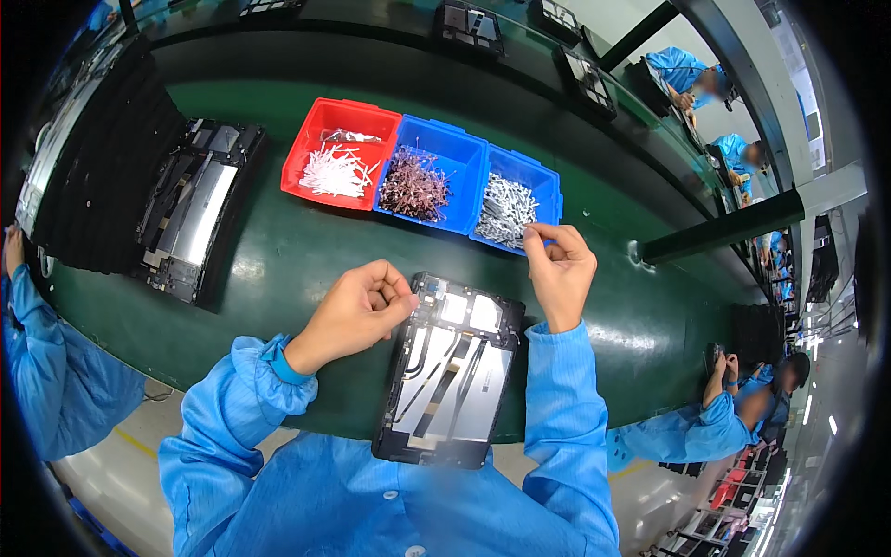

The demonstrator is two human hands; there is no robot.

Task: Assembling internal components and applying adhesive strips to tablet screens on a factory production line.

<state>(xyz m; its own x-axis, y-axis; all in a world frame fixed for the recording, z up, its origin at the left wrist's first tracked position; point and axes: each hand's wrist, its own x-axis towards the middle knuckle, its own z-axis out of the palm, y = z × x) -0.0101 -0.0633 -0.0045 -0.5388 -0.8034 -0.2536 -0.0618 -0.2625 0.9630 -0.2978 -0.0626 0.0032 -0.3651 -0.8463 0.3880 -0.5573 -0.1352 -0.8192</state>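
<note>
An opened tablet (pixel 469 385) with a black frame, silver inner plates and dark ribbon cables lies before me at the table's front edge. At its far left corner, my left hand (pixel 357 308) is closed, thumb against the forefinger; anything in the pinch is too small to make out. My right hand (pixel 563 271) is also pinched, at the front edge of the right blue bin (pixel 549 197), which holds a heap of small grey-white pieces (pixel 506 206). What its fingertips hold, if anything, does not show.
Left of that stand a blue bin (pixel 464 172) of small brownish-pink pieces and a red bin (pixel 311 130) of white strips. Opened tablets (pixel 200 209) and a tall black stack (pixel 97 176) fill the left. A green post (pixel 719 227) rises at right; co-workers sit both sides.
</note>
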